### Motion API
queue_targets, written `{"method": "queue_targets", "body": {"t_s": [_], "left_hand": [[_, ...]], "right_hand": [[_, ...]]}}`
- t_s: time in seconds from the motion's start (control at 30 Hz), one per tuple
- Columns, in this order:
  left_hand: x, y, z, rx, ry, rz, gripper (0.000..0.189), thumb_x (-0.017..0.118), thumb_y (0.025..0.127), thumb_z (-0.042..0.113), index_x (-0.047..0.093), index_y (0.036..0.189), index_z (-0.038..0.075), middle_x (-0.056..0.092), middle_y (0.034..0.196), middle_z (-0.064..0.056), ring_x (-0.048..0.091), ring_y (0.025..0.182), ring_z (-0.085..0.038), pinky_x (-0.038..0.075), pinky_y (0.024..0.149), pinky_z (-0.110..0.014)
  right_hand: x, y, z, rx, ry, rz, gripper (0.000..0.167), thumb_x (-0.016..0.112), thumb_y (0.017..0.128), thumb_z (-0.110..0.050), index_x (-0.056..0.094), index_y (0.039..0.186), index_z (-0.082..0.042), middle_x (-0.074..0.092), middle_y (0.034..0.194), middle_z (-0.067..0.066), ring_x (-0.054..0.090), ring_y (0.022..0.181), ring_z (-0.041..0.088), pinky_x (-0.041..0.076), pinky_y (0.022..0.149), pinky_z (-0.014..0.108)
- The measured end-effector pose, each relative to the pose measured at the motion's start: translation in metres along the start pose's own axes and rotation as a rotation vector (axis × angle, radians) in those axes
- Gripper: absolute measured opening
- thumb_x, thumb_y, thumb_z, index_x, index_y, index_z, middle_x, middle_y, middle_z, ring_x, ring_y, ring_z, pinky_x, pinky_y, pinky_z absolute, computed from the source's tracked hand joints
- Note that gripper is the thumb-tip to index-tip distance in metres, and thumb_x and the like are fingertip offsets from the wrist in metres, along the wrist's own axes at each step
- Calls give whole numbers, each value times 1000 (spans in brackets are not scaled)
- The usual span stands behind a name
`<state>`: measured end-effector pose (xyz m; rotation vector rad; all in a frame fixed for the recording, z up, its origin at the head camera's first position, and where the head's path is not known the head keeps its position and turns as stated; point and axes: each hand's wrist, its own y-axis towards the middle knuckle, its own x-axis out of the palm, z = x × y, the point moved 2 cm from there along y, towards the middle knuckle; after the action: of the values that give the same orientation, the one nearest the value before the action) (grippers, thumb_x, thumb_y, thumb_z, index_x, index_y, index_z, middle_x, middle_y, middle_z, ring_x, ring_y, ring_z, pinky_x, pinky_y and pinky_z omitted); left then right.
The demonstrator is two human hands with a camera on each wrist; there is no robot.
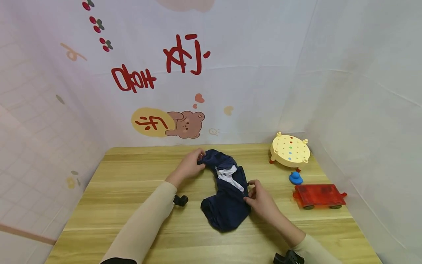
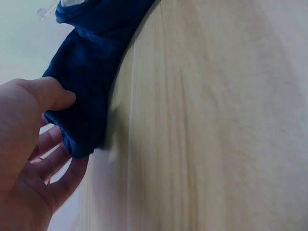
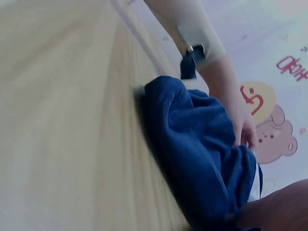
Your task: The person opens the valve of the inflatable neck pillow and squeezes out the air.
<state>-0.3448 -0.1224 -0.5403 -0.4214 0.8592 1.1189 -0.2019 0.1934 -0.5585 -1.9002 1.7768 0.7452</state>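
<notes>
A navy blue cloth garment [image 1: 227, 209] lies bunched in a curve on the wooden table, its white lining [image 1: 232, 178] showing through an opening in the middle. At its far end, my left hand [image 1: 191, 164] pinches a navy part. The left wrist view shows the left thumb on top of the cloth [image 2: 91, 72] and the other fingers beneath. My right hand [image 1: 262, 201] pinches the garment's right edge beside the white lining. In the right wrist view the folded cloth [image 3: 187, 139] covers most of the right fingers.
At the back right stands a round cream toy table [image 1: 290, 150] with coloured dots and short legs. A blue toy duck [image 1: 295, 178] sits in front of it, then a red toy wagon [image 1: 319, 195] near the right edge. Printed white curtains [image 1: 250, 102] enclose the table's back and sides.
</notes>
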Motion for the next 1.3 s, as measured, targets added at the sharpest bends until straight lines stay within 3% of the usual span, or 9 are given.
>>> {"method": "queue_targets", "body": {"t_s": [0.23,0.37,0.5,0.63,0.73,0.87,0.97,1.13,1.3], "left_hand": [[-5,-27,0,-34,-12,-20,35,82,97,11,65,127,11,58,92,-3,55,82,-21,48,79,-42],[-8,-50,2,-51,-48,-30,31,84,96,10,68,122,14,57,84,-2,53,74,-18,46,73,-38],[-4,-75,8,-104,-102,-43,26,83,97,9,67,117,14,56,78,-1,52,66,-17,45,66,-35],[-1,-95,18,-171,-102,-72,25,85,98,16,66,114,13,57,74,1,52,61,-15,44,60,-31],[-8,-101,27,-197,-50,-69,29,86,99,32,66,112,15,58,73,2,55,59,-15,45,58,-32],[-29,-91,35,-146,17,14,33,84,100,43,69,113,16,61,80,1,58,67,-17,48,64,-37],[-36,-72,35,-41,43,51,35,84,101,36,73,124,12,69,102,-5,66,90,-22,56,82,-43],[-22,-37,32,154,75,-41,52,80,105,33,66,150,11,63,149,-11,58,139,-32,46,118,-55],[-5,-19,28,240,125,-135,40,76,108,36,71,142,16,67,146,-5,55,141,-30,43,121,-51]], "right_hand": [[-25,42,18,-46,-128,117,37,77,94,7,65,129,6,75,94,13,71,86,28,58,80,47],[-33,77,24,-118,-218,125,23,74,97,8,67,119,8,76,102,24,74,95,41,58,86,59],[-31,107,28,-169,-300,105,14,73,97,8,69,111,7,74,100,23,72,96,43,57,89,60],[-24,121,24,-253,-349,98,17,75,97,6,69,114,6,72,101,23,71,95,43,57,87,60],[-22,116,15,-330,-345,112,29,78,96,5,66,123,7,69,111,26,69,102,45,56,92,61],[-23,101,-4,-435,-301,107,40,84,93,4,67,129,5,65,123,24,64,115,45,52,101,62],[-19,94,-20,-529,-269,34,39,85,93,1,69,129,2,65,128,20,63,121,42,51,105,60],[-7,94,-32,-637,-242,-90,32,85,97,-4,71,126,-2,69,126,13,64,122,35,51,106,56],[0,99,-27,-670,-207,-80,21,86,97,-4,75,115,-6,72,116,9,66,114,32,53,101,54]]}}
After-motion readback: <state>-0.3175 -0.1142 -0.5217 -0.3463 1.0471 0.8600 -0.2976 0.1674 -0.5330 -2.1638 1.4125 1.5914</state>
